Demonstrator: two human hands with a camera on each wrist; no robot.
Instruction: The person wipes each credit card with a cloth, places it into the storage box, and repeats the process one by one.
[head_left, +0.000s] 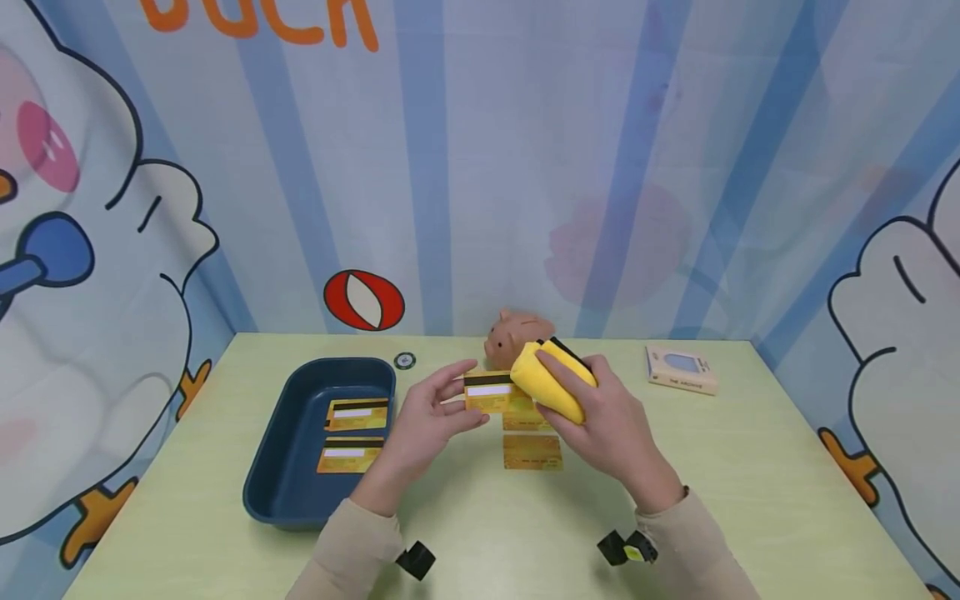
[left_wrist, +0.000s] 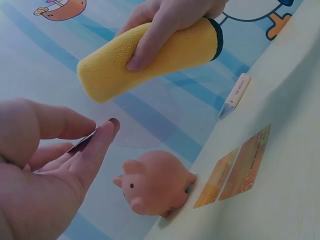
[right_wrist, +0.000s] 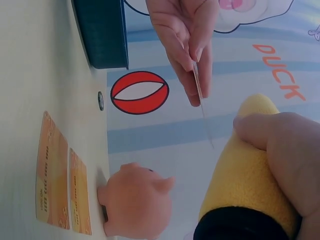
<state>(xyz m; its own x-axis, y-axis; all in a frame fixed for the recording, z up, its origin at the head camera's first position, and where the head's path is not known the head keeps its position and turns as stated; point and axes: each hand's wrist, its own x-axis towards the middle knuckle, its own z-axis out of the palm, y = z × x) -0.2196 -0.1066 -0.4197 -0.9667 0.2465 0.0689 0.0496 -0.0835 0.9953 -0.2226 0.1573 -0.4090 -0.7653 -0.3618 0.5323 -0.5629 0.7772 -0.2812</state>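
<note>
My left hand (head_left: 426, 421) pinches a gold bank card (head_left: 487, 392) by its left end, with the dark stripe and white strip facing me in the head view. Edge-on, the same card (right_wrist: 202, 102) shows as a thin line in the right wrist view. A folded yellow cloth (head_left: 551, 379) with a black edge is gripped in my right hand (head_left: 617, 421), close beside the card's right end. On the table below lie two more gold cards (head_left: 532, 452), number side up, the farther one partly covered by the hands' work in the head view.
A dark blue tray (head_left: 258, 475) stands at the left with two gold cards (head_left: 351, 455) inside, stripe side up. Behind the hands sits a pink piggy bank (left_wrist: 157, 182). A small round chip (head_left: 405, 360) lies by the tray, and a pale box (head_left: 681, 370) at the back right.
</note>
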